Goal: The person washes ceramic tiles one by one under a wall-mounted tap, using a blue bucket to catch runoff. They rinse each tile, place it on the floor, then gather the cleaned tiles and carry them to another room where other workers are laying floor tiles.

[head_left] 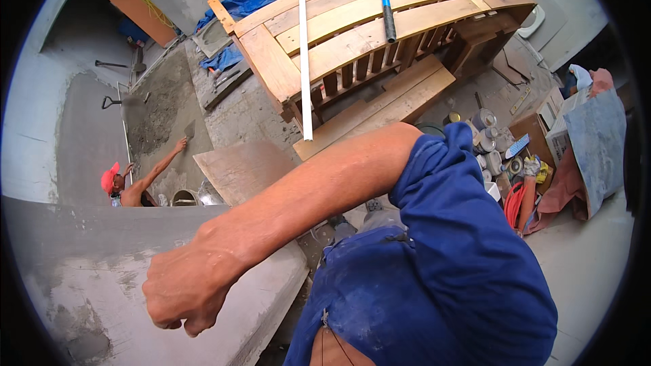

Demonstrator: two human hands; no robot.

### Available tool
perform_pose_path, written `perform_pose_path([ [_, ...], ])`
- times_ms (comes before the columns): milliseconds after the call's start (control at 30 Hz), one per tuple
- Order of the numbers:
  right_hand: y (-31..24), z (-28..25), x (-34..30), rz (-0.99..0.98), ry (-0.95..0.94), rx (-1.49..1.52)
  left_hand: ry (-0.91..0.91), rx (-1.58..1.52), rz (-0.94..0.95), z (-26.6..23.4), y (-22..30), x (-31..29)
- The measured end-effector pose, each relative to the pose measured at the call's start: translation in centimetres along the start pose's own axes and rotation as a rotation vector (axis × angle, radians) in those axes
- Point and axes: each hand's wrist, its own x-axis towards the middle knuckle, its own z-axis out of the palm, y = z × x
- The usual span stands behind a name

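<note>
My right arm (312,190), in a rolled blue sleeve (468,244), reaches across my body to the left. At its end my right hand (193,281) is closed, knuckles outward and fingers curled under. The inside of the hand is hidden, and nothing sticks out of it. It is nearest a smooth grey concrete slab (169,230) with rough patches; I cannot tell whether they touch. My left hand is out of view.
Ahead stands a slatted wooden bench (366,32) bearing a claw hammer (388,13) and a white strip (304,61). Another person in a red cap (110,177) trowels wet mortar (159,112). Paint cans (483,119) crowd the right, near someone's gloved hand (532,166).
</note>
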Motion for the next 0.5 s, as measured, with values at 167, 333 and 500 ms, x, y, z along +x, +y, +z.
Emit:
perform_pose_path([
  [167,-2.2,0.7,10.6,-0.274,-0.217,-0.158,-0.034,0.143,-0.002,-0.4,-0.3,-1.8],
  [333,-0.5,0.8,9.9,-0.177,-0.284,-0.161,-0.002,0.146,-0.067,0.3,0.0,-4.3],
  [500,-0.2,1.3,10.4,-0.18,-0.366,-0.164,0.087,0.074,-0.115,-0.5,-2.0,-6.5],
])
